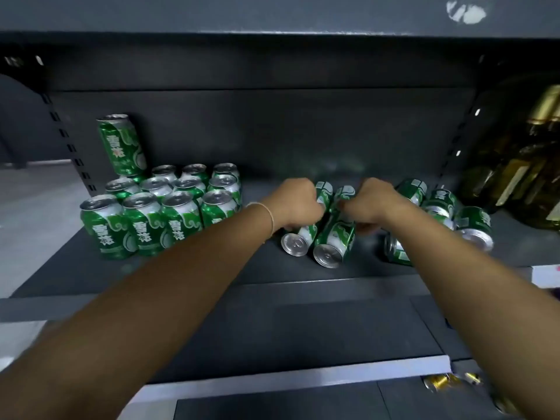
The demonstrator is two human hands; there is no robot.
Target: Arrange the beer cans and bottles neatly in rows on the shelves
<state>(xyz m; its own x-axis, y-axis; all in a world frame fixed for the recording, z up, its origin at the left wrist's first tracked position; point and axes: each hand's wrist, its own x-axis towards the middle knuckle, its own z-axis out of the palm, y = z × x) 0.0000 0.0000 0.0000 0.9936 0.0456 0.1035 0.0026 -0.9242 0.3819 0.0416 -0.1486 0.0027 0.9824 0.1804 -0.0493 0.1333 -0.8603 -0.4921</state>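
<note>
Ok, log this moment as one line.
left hand: grips lying can | right hand: grips lying can | upright cans: rowed left | shelf

Arms: I see both of my forearms bare from the bottom edge of the view up to the wrists, with no sleeves in sight.
Left wrist: I wear a thin, pale string bracelet (pixel 270 215), a single strand looped once around the wrist.
Right wrist: bare as far as I can see it.
Left hand (pixel 298 204): no glove.
Right hand (pixel 371 204): no glove.
</note>
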